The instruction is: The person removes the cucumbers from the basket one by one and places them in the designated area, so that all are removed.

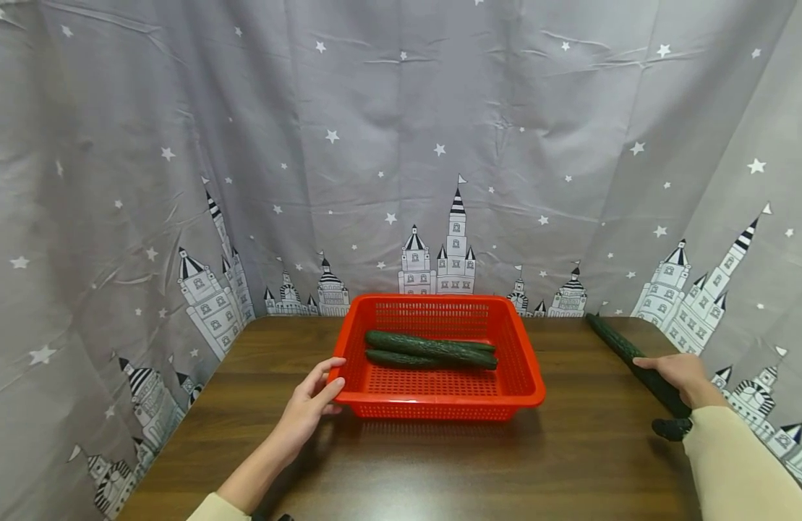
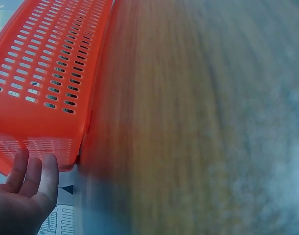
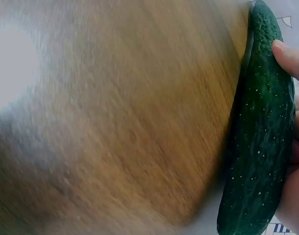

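Observation:
A red plastic basket [image 1: 440, 407] with slotted walls stands on the wooden table, holding three dark green cucumbers [image 1: 433, 348], one lying across the others. My left hand [image 1: 309, 398] grips its left rim, thumb on top and other fingers below. From underneath, the left wrist view shows several fingers [image 2: 47, 178] of that hand against the end wall. At the table's right side, my right hand [image 1: 680, 376] holds another long cucumber [image 1: 615, 341]. In the right wrist view the thumb [image 3: 288, 58] lies along this cucumber [image 3: 259, 127]; the hand partly leaves the frame.
Brown wooden table [image 1: 440, 470] under everything. Behind it and along both sides hangs a grey curtain [image 1: 440, 145] printed with castles and stars. A black device [image 1: 672, 430] sits at my right wrist, beside the cream sleeve [image 1: 739, 463].

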The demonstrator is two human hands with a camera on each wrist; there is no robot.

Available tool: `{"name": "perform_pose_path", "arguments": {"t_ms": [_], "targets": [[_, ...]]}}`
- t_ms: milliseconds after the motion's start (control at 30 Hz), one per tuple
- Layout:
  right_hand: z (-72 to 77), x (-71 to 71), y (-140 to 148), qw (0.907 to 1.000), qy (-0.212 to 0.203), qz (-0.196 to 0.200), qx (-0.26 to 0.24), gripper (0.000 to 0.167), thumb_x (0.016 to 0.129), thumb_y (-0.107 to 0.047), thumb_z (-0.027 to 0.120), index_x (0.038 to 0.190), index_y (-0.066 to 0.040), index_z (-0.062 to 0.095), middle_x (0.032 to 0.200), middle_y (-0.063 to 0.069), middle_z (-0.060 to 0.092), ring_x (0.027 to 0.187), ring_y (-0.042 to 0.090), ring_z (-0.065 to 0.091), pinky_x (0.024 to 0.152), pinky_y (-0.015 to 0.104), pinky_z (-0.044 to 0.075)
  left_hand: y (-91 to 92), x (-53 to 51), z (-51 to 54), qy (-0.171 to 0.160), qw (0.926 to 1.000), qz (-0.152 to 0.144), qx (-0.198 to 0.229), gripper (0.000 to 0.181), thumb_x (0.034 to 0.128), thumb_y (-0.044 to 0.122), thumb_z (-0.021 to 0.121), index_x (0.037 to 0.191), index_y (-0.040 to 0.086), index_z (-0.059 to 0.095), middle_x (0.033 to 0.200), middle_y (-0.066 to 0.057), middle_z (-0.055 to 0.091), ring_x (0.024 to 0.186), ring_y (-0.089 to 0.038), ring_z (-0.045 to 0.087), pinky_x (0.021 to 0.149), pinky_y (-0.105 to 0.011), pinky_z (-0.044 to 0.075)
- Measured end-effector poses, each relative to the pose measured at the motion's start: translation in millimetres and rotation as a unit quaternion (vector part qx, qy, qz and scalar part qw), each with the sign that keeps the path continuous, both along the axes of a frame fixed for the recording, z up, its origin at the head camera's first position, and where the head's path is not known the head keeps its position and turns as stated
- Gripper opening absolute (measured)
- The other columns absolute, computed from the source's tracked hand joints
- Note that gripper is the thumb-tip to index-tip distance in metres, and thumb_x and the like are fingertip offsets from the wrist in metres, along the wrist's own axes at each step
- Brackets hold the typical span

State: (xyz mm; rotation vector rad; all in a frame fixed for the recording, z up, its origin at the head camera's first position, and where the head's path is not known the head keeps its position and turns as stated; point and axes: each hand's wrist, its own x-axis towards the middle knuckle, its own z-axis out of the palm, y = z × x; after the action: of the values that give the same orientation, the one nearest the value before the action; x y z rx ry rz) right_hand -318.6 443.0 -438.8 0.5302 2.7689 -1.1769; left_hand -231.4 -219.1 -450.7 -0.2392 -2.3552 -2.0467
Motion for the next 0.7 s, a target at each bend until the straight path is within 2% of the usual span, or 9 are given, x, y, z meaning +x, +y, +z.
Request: {"name": "perform_pose_path", "arguments": {"t_ms": [267,400,600,700], "targets": [[2.9,3.1,5.7,0.9997,0.011,-0.01,0.02,0.103,0.089,-0.051,0.068,0.14,0.028,0.027,0.147,0.049,0.018,0.132,0.059,0.032,0.11,0.061,0.037,0.5,0.0,1.5,0.001,1.0,-0.001,0.005,0.044,0.1028,0.024,0.058,0.144,0.015,0.047,0.125,-0.023,0.056,0.097,-0.018,0.064,0.085,-0.041,0.057],[2.2,4.0,6.3,0.9996,0.011,-0.019,0.02,0.103,0.087,-0.051,0.07,0.139,0.029,0.03,0.147,0.049,0.019,0.131,0.057,0.034,0.111,0.06,0.036,0.6,0.6,2.4,-0.002,1.0,-0.001,0.005,0.044,0.1029,0.024,0.058,0.144,0.015,0.047,0.126,-0.023,0.056,0.098,-0.018,0.064,0.086,-0.041,0.057],[0.0,5.9,11.5,0.9999,-0.008,0.0,0.013,0.107,0.088,-0.056,0.067,0.141,0.027,0.028,0.148,0.049,0.014,0.133,0.061,0.029,0.111,0.063,0.033,1.3,0.4,2.1,-0.004,1.0,0.0,0.005,0.044,0.1028,0.025,0.058,0.144,0.016,0.047,0.127,-0.023,0.056,0.098,-0.018,0.064,0.086,-0.041,0.057],[-1.6,6.5,13.7,0.9998,-0.01,0.006,0.014,0.106,0.088,-0.056,0.068,0.139,0.028,0.031,0.148,0.049,0.016,0.131,0.059,0.032,0.111,0.062,0.034,1.6,0.6,1.6,-0.006,1.0,0.003,0.005,0.044,0.1024,0.024,0.059,0.144,0.016,0.048,0.127,-0.023,0.056,0.097,-0.018,0.065,0.085,-0.041,0.057]]}}
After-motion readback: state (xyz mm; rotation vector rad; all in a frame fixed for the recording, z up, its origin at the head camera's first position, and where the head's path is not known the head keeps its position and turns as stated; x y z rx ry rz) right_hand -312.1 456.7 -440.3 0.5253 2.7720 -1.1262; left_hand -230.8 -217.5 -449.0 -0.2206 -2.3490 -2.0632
